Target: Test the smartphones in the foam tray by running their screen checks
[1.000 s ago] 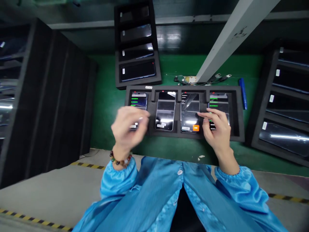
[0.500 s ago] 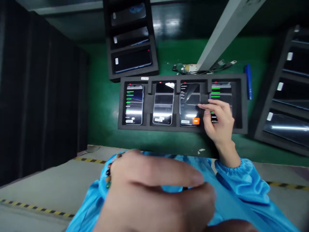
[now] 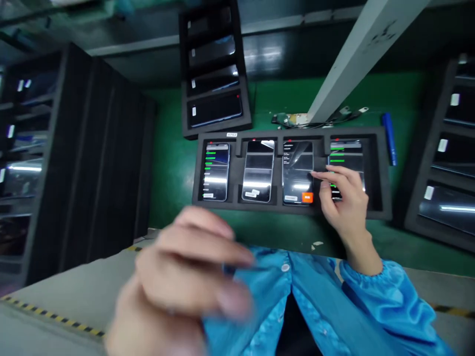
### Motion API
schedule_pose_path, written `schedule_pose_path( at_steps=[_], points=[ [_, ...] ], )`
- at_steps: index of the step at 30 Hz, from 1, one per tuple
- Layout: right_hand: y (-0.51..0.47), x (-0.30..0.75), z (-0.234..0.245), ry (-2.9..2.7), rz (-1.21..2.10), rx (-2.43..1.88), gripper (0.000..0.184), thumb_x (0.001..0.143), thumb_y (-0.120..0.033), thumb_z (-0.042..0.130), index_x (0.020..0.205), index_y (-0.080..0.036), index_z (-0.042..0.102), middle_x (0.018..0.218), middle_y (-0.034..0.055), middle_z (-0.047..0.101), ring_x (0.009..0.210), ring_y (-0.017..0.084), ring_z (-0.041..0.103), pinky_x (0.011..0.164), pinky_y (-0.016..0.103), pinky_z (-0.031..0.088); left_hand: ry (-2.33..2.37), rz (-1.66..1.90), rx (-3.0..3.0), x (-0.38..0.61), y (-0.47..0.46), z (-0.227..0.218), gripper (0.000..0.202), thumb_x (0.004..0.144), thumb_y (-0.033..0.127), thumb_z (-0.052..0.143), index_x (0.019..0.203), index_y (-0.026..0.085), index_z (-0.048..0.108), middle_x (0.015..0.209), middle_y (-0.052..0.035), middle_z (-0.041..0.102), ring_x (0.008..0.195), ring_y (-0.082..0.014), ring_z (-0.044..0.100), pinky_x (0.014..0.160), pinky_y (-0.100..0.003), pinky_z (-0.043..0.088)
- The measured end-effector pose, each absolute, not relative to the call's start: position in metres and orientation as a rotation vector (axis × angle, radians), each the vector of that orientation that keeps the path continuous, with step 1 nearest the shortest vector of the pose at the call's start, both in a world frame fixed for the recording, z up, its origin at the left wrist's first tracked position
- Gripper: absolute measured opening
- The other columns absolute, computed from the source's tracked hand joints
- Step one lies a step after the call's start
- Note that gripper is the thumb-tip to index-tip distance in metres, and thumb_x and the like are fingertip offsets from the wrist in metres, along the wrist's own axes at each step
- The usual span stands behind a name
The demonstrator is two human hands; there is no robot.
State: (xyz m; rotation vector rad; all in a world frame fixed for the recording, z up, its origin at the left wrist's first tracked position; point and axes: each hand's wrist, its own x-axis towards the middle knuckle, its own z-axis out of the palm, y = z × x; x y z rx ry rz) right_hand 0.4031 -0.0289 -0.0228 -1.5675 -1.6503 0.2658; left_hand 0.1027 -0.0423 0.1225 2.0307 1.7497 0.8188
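The third phone from the left [image 3: 297, 173] lies face up in its compartment of the black foam tray [image 3: 386, 178], an orange block [image 3: 307, 197] lit at its lower right corner. Your right hand [image 3: 347, 198] is half open with nothing in its grasp; its fingertips are at that phone's right edge, contact uncertain, and the hand partly covers the fourth phone [image 3: 348, 157]. Your left hand [image 3: 181, 272], blurred and near the camera, is loosely curled; whether it holds anything cannot be told. A blue pen-like object [image 3: 389, 138] lies right of the tray on the green table [image 3: 170, 163].
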Motion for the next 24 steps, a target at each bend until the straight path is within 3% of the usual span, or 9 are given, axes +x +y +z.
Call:
schedule_pose_path(
  at_steps=[1,2,3,4,5,7,11,24],
  points=[
    [-0.028,0.403,-0.023,-1.65,0.266,-1.565,0.03,0.103,-0.019,0.062,0.127,-0.028,0.078,0.126,0.0102,0.077,0.128,0.031,0.071,0.112,0.057,0.061,1.702,1.071,2.048,0.097,-0.017,0.107,0.047,0.106,0.064,0.018,0.144,0.09,0.028,0.098,0.0071,0.076,0.095,-0.033,0.079,0.088,-0.074,0.067],
    [-0.028,0.403,-0.022,-1.65,0.266,-1.559,0.031,0.103,-0.019,0.062,0.128,-0.028,0.078,0.126,0.0104,0.077,0.128,0.031,0.072,0.111,0.057,0.061,1.644,1.531,1.969,0.089,0.008,0.09,0.045,0.109,0.059,0.027,0.146,0.071,0.05,0.099,0.0048,0.076,0.091,-0.0316,0.079,0.087,-0.074,0.067],
    [-0.027,0.402,-0.022,-1.65,0.268,-1.552,0.031,0.103,-0.019,0.061,0.128,-0.027,0.077,0.127,0.0105,0.077,0.128,0.031,0.072,0.111,0.056,0.062,1.626,1.681,1.881,0.078,0.032,0.073,0.038,0.11,0.052,0.044,0.141,0.049,0.065,0.113,0.0019,0.078,0.101,-0.0303,0.08,0.096,-0.071,0.066],
    [-0.027,0.402,-0.021,-1.648,0.272,-1.547,0.031,0.103,-0.018,0.061,0.128,-0.027,0.077,0.128,0.0106,0.077,0.128,0.031,0.072,0.111,0.056,0.062,1.68,1.614,1.801,0.066,0.051,0.056,0.034,0.109,0.049,0.053,0.134,0.034,0.072,0.126,-0.0022,0.078,0.111,-0.0297,0.079,0.106,-0.066,0.064],
    [-0.027,0.402,-0.021,-1.646,0.273,-1.542,0.032,0.103,-0.018,0.061,0.129,-0.027,0.077,0.128,0.0106,0.077,0.128,0.031,0.072,0.11,0.056,0.062,1.732,1.444,1.715,0.052,0.067,0.04,0.037,0.109,0.053,0.057,0.133,0.029,0.073,0.132,-0.0051,0.077,0.119,-0.0297,0.077,0.113,-0.062,0.062],
    [-0.026,0.402,-0.02,-1.647,0.276,-1.538,0.032,0.103,-0.018,0.061,0.129,-0.027,0.076,0.128,0.0106,0.077,0.129,0.03,0.071,0.11,0.055,0.062,1.797,1.199,1.58,0.027,0.084,0.01,0.046,0.104,0.063,0.065,0.133,0.028,0.074,0.135,-0.0085,0.077,0.126,-0.0305,0.075,0.118,-0.055,0.059],
    [-0.026,0.401,-0.02,-1.648,0.289,-1.543,0.033,0.104,-0.017,0.06,0.131,-0.028,0.075,0.127,0.0097,0.078,0.13,0.03,0.07,0.111,0.055,0.062,1.851,1.065,1.534,0.002,0.089,-0.027,0.058,0.101,0.07,0.066,0.135,0.023,0.073,0.136,-0.0128,0.077,0.127,-0.0297,0.073,0.118,-0.05,0.057],
    [-0.041,0.438,-0.001,-1.564,0.252,-1.552,0.031,0.106,-0.021,0.06,0.131,-0.03,0.077,0.123,0.0076,0.081,0.132,0.032,0.07,0.116,0.06,0.057,1.855,1.039,1.657,0.01,0.084,-0.023,0.058,0.109,0.069,0.052,0.137,0.023,0.073,0.141,-0.0098,0.075,0.133,-0.027,0.068,0.119,-0.041,0.053]
  ],
)
